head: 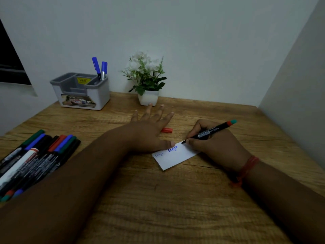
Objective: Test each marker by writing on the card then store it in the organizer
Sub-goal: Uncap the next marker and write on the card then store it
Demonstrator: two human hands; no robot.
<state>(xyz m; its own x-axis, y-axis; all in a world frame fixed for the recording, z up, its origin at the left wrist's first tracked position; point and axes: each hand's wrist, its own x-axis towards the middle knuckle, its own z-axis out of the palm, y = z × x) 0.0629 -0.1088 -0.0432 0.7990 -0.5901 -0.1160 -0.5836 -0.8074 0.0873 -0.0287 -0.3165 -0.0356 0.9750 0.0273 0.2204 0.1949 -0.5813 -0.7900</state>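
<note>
My right hand grips a black marker with a red and teal end, its tip touching the upper right corner of the white card. The card lies on the wooden desk and carries two blue written words. My left hand lies flat with fingers spread, its thumb pressing the card's top edge. A red cap lies on the desk just beyond my left hand. The grey organizer stands at the back left with two blue-capped markers upright in it. Several more markers lie in a row at the left edge.
A small white pot with a green and white plant stands against the back wall, just beyond my left fingertips. A wall closes the desk on the right. A red thread band circles my right wrist.
</note>
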